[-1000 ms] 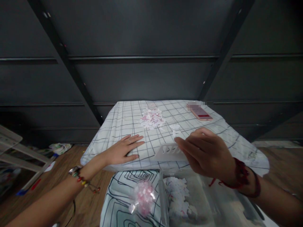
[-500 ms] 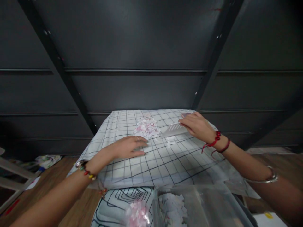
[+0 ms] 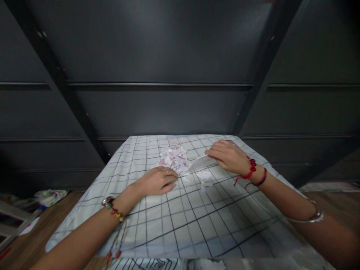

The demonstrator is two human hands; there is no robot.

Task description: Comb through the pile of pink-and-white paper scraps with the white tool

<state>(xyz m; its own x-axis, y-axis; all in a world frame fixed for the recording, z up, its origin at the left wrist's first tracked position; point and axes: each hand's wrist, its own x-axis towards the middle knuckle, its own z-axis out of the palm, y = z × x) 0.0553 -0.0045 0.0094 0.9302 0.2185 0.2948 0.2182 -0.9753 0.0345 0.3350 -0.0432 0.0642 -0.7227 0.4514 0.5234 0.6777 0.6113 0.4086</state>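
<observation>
A loose pile of white and pink paper scraps (image 3: pixel 174 155) lies on the checked cloth. My left hand (image 3: pixel 157 180) rests at the near side of the pile, palm down. Its fingers are slightly bent, its thumb apart, and nothing shows in it. My right hand (image 3: pixel 227 155) grips a flat white slotted spatula (image 3: pixel 201 162), tilted with its lower edge down by the right side of the pile. Its handle is hidden in the hand. A few white scraps (image 3: pixel 204 176) lie on the cloth just below the spatula.
The checked cloth (image 3: pixel 174 213) covers the table, which meets a dark panelled wall (image 3: pixel 163 108). At the bottom edge show a strip of line-patterned fabric (image 3: pixel 152 264) and part of a clear plastic bin (image 3: pixel 239 264). A pale chair frame (image 3: pixel 17 213) stands at left.
My right hand has brought the spatula left and down towards the pile. My left hand has come closer to the scraps. The view has tilted up, leaving most of the bin out.
</observation>
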